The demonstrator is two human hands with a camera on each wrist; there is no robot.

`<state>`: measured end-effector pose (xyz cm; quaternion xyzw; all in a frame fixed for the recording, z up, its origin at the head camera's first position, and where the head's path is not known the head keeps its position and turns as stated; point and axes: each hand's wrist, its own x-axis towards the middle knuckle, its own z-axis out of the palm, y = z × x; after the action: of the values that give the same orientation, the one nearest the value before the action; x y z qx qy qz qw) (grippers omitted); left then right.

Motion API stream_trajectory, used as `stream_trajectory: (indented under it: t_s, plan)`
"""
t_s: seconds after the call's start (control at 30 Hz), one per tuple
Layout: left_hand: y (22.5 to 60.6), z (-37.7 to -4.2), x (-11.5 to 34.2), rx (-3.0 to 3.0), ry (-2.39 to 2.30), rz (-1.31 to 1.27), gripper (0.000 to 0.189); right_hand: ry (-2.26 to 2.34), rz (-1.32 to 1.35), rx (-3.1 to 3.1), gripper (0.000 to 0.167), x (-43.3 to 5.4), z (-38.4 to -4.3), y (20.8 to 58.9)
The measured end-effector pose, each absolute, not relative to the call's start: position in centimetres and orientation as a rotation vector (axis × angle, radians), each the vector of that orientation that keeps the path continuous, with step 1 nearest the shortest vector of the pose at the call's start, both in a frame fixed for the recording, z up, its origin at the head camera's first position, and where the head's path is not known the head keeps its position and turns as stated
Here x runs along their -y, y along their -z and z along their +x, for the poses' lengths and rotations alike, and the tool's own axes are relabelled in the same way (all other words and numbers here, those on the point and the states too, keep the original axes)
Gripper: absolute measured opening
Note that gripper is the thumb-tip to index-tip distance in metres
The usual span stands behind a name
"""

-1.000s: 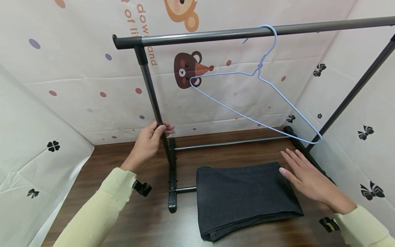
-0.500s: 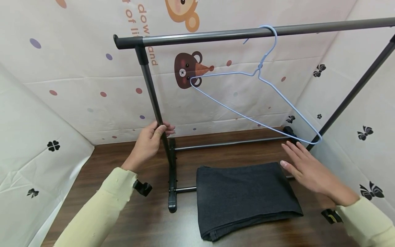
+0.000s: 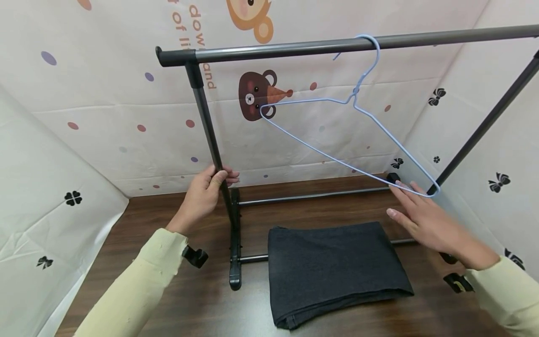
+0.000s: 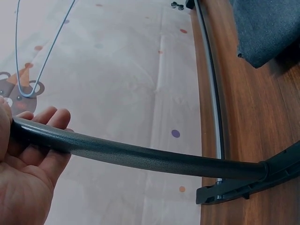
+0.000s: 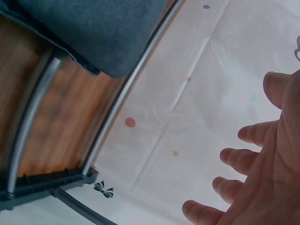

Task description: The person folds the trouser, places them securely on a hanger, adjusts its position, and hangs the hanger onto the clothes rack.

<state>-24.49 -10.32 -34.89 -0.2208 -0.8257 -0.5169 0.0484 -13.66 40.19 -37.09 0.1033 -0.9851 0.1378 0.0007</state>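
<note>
In the head view my left hand [image 3: 201,194] grips the left upright post [image 3: 207,119] of a dark metal clothes rack. The left wrist view shows thumb and fingers around that post [image 4: 140,157]. A light blue wire hanger [image 3: 355,90] hangs by its hook from the top bar [image 3: 278,50], its right corner dipping lower than its left. My right hand [image 3: 435,227] is at that lower right corner, fingers spread and overlapped by the wire in this view; it holds nothing. In the right wrist view its fingers [image 5: 239,161] are extended.
A folded dark denim garment [image 3: 337,274] lies on the brown wooden surface [image 3: 202,299], over the front lower bar [image 3: 254,258]. A rear lower bar [image 3: 311,197] runs behind it. Printed white sheets [image 3: 147,103] stand as walls at the back and sides.
My right hand has moved away from the garment, up and slightly right, to the hanger's lower right corner. My left hand keeps its grip on the post.
</note>
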Motion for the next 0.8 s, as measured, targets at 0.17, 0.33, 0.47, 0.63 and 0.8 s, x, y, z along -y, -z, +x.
stream_trajectory:
  t_s: [0.17,0.33,0.47,0.63,0.8]
  plan:
    - [34.8,-24.4,10.3,2.525,1.569,-0.663,0.032,-0.419,0.362,3.035,0.07,-40.7,-14.5,35.9]
    - [34.8,-24.5,10.2,2.536,1.577,-0.654,0.033,-0.424,0.371,3.046,0.072,-41.2,-15.1,34.6]
    - [34.8,-24.5,10.2,2.552,1.589,-0.636,0.033,-0.395,0.359,3.038,0.071,-41.3,-15.6,33.6]
    - [34.8,-24.5,10.3,2.551,1.592,-0.633,0.033,-0.387,0.36,3.024,0.072,-41.3,-16.2,32.1]
    - [34.9,-24.5,10.4,2.544,1.588,-0.644,0.033,-0.339,0.378,3.04,0.072,-41.4,-16.7,30.6]
